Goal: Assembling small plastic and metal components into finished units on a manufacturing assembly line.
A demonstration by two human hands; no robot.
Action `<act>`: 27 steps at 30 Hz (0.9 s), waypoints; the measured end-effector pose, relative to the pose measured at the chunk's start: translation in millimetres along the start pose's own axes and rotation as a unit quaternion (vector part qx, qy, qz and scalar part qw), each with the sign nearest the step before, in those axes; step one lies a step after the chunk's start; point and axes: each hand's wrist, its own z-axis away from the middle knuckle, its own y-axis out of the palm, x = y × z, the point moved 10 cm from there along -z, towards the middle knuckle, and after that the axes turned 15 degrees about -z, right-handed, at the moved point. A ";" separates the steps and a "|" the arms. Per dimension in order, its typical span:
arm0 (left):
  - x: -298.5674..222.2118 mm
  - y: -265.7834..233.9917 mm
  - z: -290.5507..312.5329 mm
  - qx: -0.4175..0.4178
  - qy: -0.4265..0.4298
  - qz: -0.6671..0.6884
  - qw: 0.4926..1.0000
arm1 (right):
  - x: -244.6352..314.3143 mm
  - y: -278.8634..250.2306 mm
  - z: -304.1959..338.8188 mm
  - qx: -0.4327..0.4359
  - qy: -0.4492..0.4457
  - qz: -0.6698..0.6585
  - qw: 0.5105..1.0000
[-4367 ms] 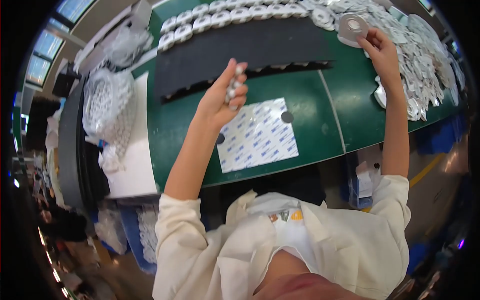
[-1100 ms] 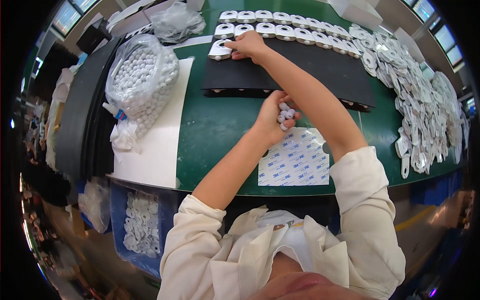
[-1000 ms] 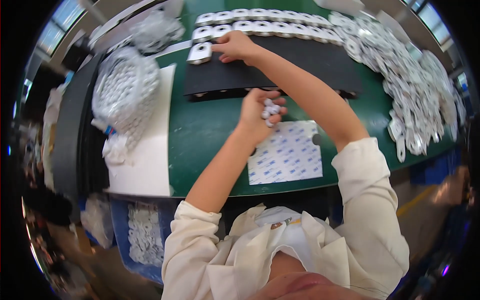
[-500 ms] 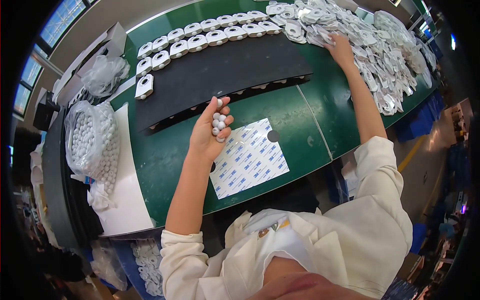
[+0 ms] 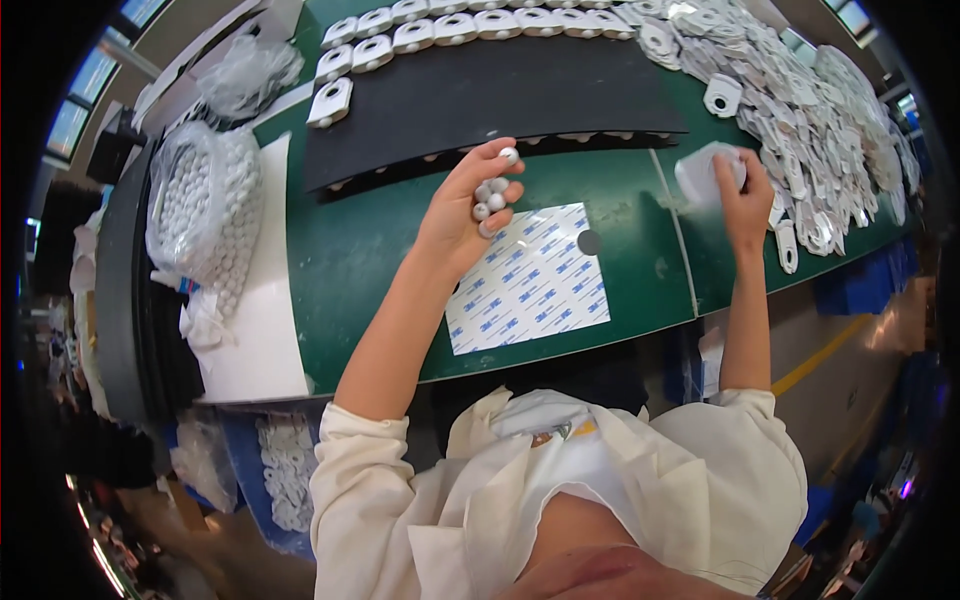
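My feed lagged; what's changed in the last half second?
The right hand has drawn back from the white pile, nearer the wearer, now gripping a white part. The left hand still holds white balls; the rowed white parts stayed put.

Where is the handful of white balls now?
In the head view's upper middle, the handful of white balls is in the left hand, between the black board and the blue-patterned sheet.

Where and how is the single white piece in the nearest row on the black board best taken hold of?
Probably pinch the white piece by its left and right edges, coming from the near right. It sits flat, hole facing up, so its sides offer the grip; the black board extends to its right, while the neighbouring piece sits close behind.
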 end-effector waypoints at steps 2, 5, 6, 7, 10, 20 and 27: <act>0.0 -1.2 0.2 -0.004 -0.002 -0.006 1.000 | 27.7 31.3 24.3 0.080 -0.036 0.073 0.993; -0.4 -3.2 -1.7 -0.007 0.004 -0.043 0.999 | 34.9 64.2 47.0 0.170 -0.026 0.149 0.974; -1.7 -4.3 -0.6 -0.022 0.004 -0.070 0.997 | 39.7 67.4 48.7 0.176 -0.023 0.146 0.973; -1.7 -6.9 -0.4 -0.029 0.002 -0.068 0.997 | 36.9 70.9 49.6 0.195 0.019 0.156 0.968; -6.9 -9.4 -1.4 -0.015 0.030 -0.052 0.998 | 40.7 81.2 51.6 0.243 0.079 0.145 0.956; -12.8 -21.4 -7.3 -0.037 0.059 -0.067 0.995 | 35.9 179.7 99.9 0.344 0.214 -0.264 0.875; -12.5 -23.9 -6.7 -0.044 0.052 -0.062 0.996 | 27.2 189.9 107.3 0.331 0.180 -0.246 0.893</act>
